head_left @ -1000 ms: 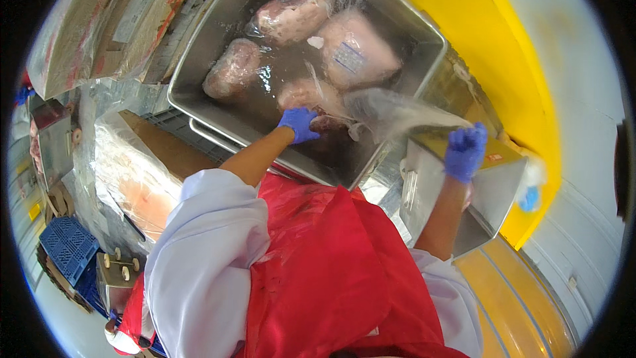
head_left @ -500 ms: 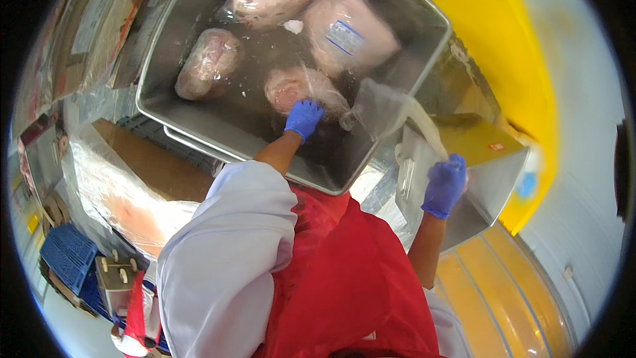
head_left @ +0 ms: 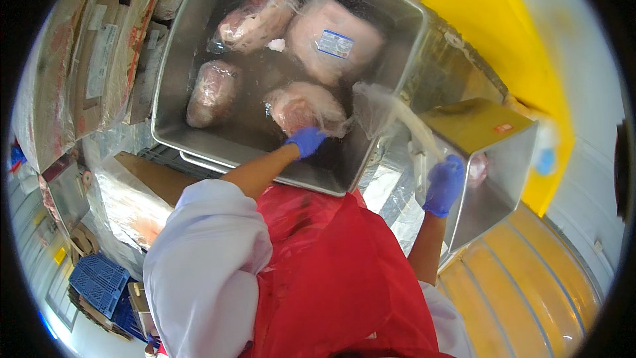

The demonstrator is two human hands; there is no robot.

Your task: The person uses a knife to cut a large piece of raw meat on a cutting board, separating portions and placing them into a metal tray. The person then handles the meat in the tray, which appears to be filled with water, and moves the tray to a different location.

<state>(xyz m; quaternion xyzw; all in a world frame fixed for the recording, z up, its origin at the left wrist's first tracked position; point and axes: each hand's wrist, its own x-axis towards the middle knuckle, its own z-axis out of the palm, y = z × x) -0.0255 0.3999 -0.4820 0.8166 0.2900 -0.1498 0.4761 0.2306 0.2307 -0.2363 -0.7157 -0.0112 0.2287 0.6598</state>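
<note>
My left hand (head_left: 306, 142), in a blue glove, is closed on the near edge of a plastic-wrapped piece of meat (head_left: 301, 107) in a deep steel tub (head_left: 173, 103). My right hand (head_left: 445, 185), also blue-gloved, grips the twisted end of a long clear plastic bag (head_left: 414, 124). The bag stretches over the tub's right rim, its wide end close to the meat under my left hand; whether they are joined I cannot tell. Farther in the tub lie a large pale piece with a label (head_left: 335, 43), a reddish wrapped piece (head_left: 257, 18) and a smaller wrapped piece (head_left: 213, 93).
Right of the tub stands a steel bin (head_left: 490, 209) with a reddish lump inside. Wrapped cardboard boxes (head_left: 99, 53) are stacked at the left. A yellow wall or panel (head_left: 490, 20) rises behind. Blue crates (head_left: 99, 282) stand at the lower left.
The view has shifted, so the tub's far part shows more. My left hand has slid to the meat's near edge; my right hand still grips the bag, which remains stretched.
</note>
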